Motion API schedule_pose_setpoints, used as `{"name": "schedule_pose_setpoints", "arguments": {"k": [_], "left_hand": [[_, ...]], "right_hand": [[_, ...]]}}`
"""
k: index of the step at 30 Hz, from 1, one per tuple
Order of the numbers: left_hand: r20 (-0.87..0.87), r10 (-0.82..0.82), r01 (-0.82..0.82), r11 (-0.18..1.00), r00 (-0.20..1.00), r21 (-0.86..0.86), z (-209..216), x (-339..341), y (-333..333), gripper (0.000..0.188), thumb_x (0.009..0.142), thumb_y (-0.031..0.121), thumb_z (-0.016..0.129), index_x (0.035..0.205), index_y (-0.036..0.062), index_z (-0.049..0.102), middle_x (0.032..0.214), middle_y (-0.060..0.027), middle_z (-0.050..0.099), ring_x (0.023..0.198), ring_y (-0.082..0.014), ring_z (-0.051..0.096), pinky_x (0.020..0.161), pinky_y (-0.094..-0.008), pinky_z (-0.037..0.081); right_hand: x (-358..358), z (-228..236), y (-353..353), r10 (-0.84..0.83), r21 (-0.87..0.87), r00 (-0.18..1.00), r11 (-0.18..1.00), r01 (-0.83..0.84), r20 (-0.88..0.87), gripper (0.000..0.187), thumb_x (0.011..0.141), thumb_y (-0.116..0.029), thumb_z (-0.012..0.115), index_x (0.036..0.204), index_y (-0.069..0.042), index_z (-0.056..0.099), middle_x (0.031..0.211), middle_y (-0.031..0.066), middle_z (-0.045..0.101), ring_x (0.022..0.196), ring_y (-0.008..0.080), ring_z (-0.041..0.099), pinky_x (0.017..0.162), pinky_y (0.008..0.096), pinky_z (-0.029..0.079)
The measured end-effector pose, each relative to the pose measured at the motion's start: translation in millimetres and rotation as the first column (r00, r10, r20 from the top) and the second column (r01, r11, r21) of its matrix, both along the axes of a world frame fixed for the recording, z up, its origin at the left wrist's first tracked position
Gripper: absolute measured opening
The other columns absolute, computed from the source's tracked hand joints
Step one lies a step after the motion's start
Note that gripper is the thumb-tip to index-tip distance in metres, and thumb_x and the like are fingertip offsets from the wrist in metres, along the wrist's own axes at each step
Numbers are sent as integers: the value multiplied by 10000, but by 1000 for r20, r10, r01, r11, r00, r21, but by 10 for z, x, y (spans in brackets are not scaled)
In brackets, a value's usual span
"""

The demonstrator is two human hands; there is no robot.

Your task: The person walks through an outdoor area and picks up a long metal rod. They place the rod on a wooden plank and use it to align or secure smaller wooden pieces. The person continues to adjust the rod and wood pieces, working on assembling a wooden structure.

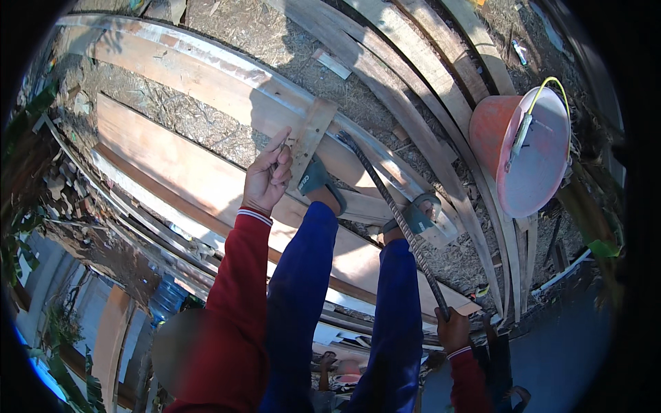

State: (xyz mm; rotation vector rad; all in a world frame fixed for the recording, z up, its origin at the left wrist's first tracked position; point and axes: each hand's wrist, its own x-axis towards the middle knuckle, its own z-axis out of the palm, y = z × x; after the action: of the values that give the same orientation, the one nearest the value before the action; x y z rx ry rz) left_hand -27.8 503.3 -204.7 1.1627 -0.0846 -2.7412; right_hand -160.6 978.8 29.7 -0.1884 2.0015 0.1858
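Observation:
My right hand (453, 332), low at the right, is wrapped round the lower end of a ribbed steel pry bar (385, 196). The bar slants up and leftward, and its claw-like tip is over the long board near my feet. My left hand (267, 175) is raised in front of me, palm turned up, index finger stretched and the other fingers curled. Whether it holds something small, I cannot make out. Just beside its fingertips, a short wooden block (315, 138) with small nails lies across the long board (206, 86). My sandalled feet (317, 180) stand on wood.
An orange-red bucket (492, 131) with a yellow handle lies tipped at the right. Several long planks (413, 62) run beyond the board, and a wide reddish panel (165, 141) lies at the left. Straw-like litter covers the ground. A person's hand (327, 359) shows at the lower edge.

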Motion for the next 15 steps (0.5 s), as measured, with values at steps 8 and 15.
{"name": "schedule_pose_setpoints", "arguments": {"k": [8, 15], "left_hand": [[-37, -86, 84, 995, 996, -51, 205, -382, -3, 301, 1016, 109, 486, 1300, 9, 488, 886, -49, 512, 608, -79, 447, 486, -192, 380], [417, -74, 160, 971, 906, -176, 104, -20, 83, 363, 947, -48, 462, 1308, -15, 481, 966, -63, 540, 702, -107, 484, 560, -200, 404]], "right_hand": [[-63, -683, 752, 65, 49, 993, 997, -61, -97, 204, 852, -262, 653, 807, -63, 650, 679, 221, 641, 684, 429, 644, 646, 545, 490], [-71, -1530, 1300, 123, -2, 976, 992, -126, -180, 165, 801, -226, 675, 849, -72, 639, 701, 204, 669, 669, 399, 674, 644, 510, 535]]}}
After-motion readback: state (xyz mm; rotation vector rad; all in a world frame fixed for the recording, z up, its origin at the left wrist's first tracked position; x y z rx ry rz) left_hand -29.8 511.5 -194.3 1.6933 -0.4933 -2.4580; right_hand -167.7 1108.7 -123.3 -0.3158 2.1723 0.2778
